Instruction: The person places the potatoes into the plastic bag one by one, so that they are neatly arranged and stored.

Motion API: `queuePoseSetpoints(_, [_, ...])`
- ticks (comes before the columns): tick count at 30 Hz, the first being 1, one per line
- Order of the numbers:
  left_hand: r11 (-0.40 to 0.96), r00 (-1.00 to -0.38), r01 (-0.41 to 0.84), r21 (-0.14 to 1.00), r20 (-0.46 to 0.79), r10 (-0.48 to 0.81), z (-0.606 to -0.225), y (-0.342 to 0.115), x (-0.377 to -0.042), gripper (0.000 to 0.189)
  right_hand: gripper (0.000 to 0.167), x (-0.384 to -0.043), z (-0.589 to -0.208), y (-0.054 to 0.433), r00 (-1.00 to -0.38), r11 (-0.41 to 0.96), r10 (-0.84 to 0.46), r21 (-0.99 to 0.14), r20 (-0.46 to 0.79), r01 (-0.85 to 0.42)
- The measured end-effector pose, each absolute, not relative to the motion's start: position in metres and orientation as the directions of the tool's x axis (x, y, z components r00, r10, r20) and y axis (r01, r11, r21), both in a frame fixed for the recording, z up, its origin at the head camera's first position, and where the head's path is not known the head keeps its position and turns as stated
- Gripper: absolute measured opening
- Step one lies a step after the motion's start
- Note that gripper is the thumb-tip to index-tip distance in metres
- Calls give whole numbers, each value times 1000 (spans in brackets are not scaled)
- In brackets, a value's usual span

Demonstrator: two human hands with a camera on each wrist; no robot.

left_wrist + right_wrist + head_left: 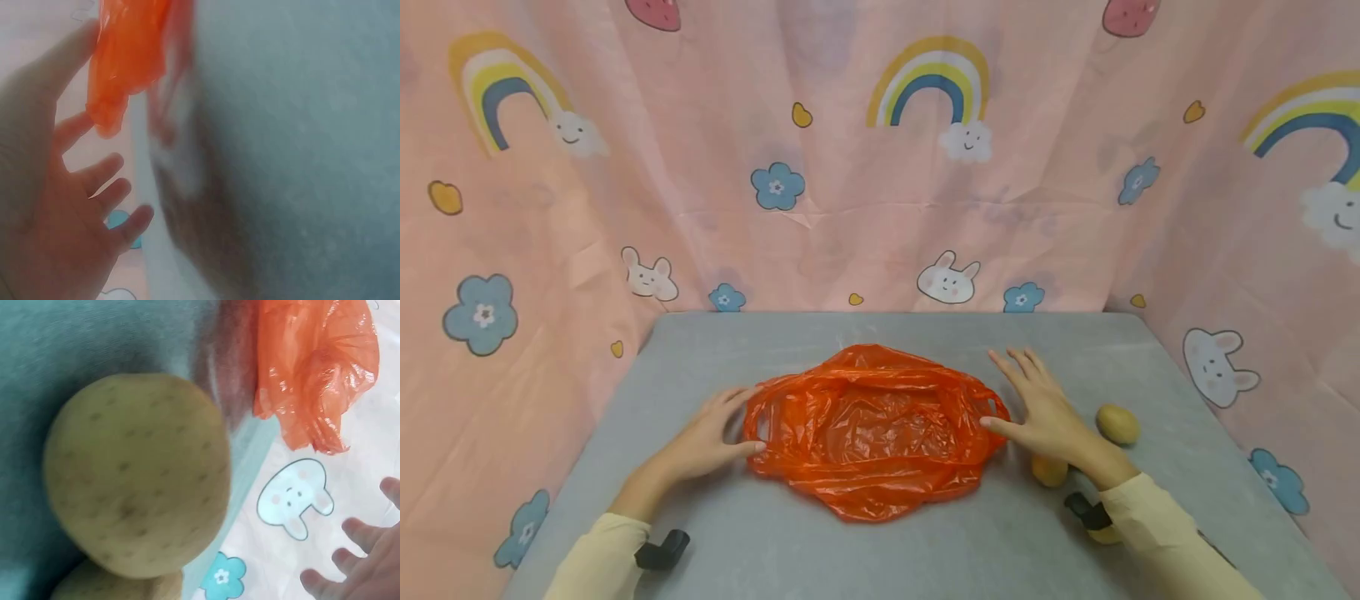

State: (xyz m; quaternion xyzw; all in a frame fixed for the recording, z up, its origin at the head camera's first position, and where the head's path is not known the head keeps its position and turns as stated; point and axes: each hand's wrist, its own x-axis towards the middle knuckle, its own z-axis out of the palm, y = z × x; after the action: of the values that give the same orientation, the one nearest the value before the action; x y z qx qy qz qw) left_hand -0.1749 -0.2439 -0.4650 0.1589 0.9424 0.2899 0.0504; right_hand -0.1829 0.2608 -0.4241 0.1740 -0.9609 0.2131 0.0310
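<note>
An orange-red plastic bag (887,425) lies on the table with its mouth spread wide and a handle loop at each side. At its left handle my left hand (711,433) is spread, thumb and fingers on either side of the loop. In the left wrist view, that hand's fingers (112,194) are extended beside the bag's edge (128,56). My right hand (1045,412) is spread by the right handle, thumb near the loop. Beneath and beside the right forearm lie potatoes (1117,424); one potato (137,475) looms large in the right wrist view, another partly behind it.
The grey table (760,533) is bounded at the back and sides by a pink curtain (850,242) printed with rainbows, rabbits and flowers. Black wrist straps with cameras (662,550) are on both forearms. One potato (1103,535) is mostly hidden by the right wrist.
</note>
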Motion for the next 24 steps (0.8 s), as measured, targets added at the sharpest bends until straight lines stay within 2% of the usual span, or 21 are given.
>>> queuePoseSetpoints(9, [769, -926, 254, 587, -82, 369, -467, -249, -178, 91, 81, -175, -431, 281, -901, 782, -404, -451, 157, -430])
queuePoseSetpoints(18, [749, -902, 261, 609, -122, 414, -470, -253, -181, 92, 72, -162, -429, 302, -914, 744, -405, -570, 28, -348])
queuePoseSetpoints(24, [742, -885, 297, 601, -119, 451, -472, -256, -185, 96, 71, -157, -427, 315, -899, 741, -436, -548, 45, -387])
